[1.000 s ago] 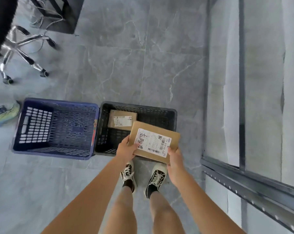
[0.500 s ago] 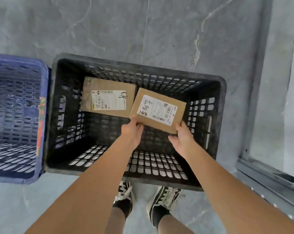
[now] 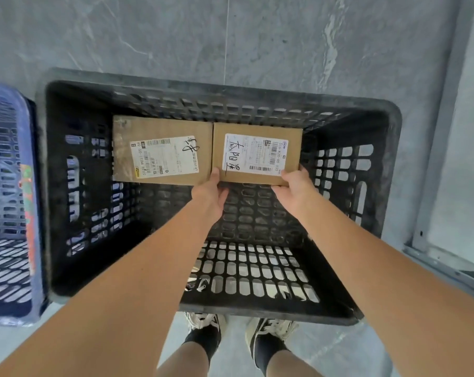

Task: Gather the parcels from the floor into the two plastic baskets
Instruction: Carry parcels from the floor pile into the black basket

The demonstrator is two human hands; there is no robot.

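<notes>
Second parcel (image 3: 257,156), label up, now down at the far end of the black basket (image 3: 219,85), edge to edge with the first parcel (image 3: 162,151) on its left; half a second earlier held tilted above the basket floor, a second earlier carried at waist height outside it. Left hand (image 3: 210,193) at the near left corner, thumb on the top face; right hand (image 3: 294,186) at the near right corner, fingers curled under the edge: both closed on the parcel, not yet released. Probably seated or nearly so; release the likely remaining step. Blue basket (image 3: 26,164) just beside, on the left, with no parcel in its visible part. Grey tiled floor (image 3: 257,36) beyond, no further parcels in view.
</notes>
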